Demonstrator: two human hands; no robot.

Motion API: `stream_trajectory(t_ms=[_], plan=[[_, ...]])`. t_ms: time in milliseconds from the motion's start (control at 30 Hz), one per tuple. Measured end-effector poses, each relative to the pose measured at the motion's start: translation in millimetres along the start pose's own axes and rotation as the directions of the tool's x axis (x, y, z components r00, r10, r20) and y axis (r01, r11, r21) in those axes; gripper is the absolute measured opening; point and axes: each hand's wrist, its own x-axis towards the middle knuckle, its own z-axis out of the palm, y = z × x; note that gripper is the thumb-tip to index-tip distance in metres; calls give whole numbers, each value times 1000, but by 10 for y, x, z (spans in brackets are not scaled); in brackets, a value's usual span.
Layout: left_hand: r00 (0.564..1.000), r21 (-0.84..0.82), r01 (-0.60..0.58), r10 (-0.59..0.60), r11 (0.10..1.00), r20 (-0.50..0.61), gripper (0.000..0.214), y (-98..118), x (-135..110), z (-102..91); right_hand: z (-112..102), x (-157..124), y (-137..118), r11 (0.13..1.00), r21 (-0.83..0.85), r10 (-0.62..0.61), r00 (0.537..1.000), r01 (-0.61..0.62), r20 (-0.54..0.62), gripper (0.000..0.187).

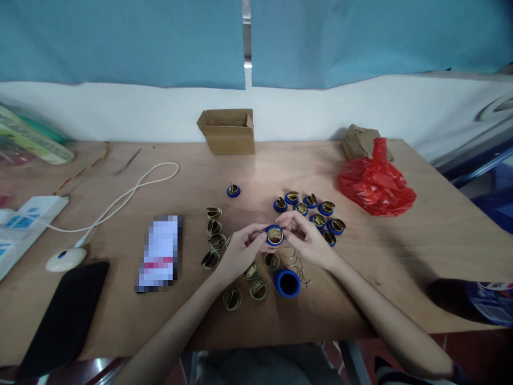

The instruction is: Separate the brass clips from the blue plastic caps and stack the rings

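The left hand (240, 248) and right hand (306, 240) pinch a round blue and gold badge (274, 236) in their fingers (258, 244). More badges (257, 289) sit on the counter (377, 251), near a thick blue ring (279, 287).

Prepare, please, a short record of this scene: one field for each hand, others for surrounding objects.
Left hand: grips round blue-rimmed brass-coloured metal piece
Right hand: grips the same piece's opposite edge
Near side: hollow round blue part; thin metal rings
Right cluster: more blue-rimmed brass-coloured pieces
Left group: round brass-coloured pieces without blue rims
Farther back: open brown cardboard box; knotted red plastic bag
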Motion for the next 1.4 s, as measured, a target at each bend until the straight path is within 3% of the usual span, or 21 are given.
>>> stream_trajectory(t_ms=[133, 300, 567, 867, 1067, 1167, 1267, 1400], plan=[[1000, -92, 25, -23, 995, 22, 38, 14, 16, -1, -15, 1, 49, 1000, 3, 21, 1000, -21, 4, 22], [997, -105, 57, -52, 993, 49, 39, 12, 3, -10, -58, -12, 40, 995, -7, 103, 989, -103, 107, 29], [993, -110, 118, -114, 987, 41, 47, -1, 4, -37, -82, -25, -9, 996, -44, 84, 985, -78, 152, 33], [991, -71, 123, -118, 990, 70, 54, 25, 3, -19, -37, -18, -15, 996, -73, -45, 999, 44, -20, 31], [991, -86, 126, -120, 988, 65, 55, 19, -7, -6, -23, -17, -29, 987, -145, -80, 996, 73, -45, 31], [994, -67, 89, -85, 994, 66, 49, -7, -8, 6, -10, -16, -30, 992, -117, -52, 999, 51, 0, 37], [998, -19, -19, 20, 1000, 64, 40, -49, -5, -7, -11, -12, -38, 999, -42, -30, 999, 31, 33, 32], [986, 55, -157, 154, 986, 60, 44, -74, -4, -48, -37, 10, -53, 997, 14, -80, 994, 81, -76, 18]])
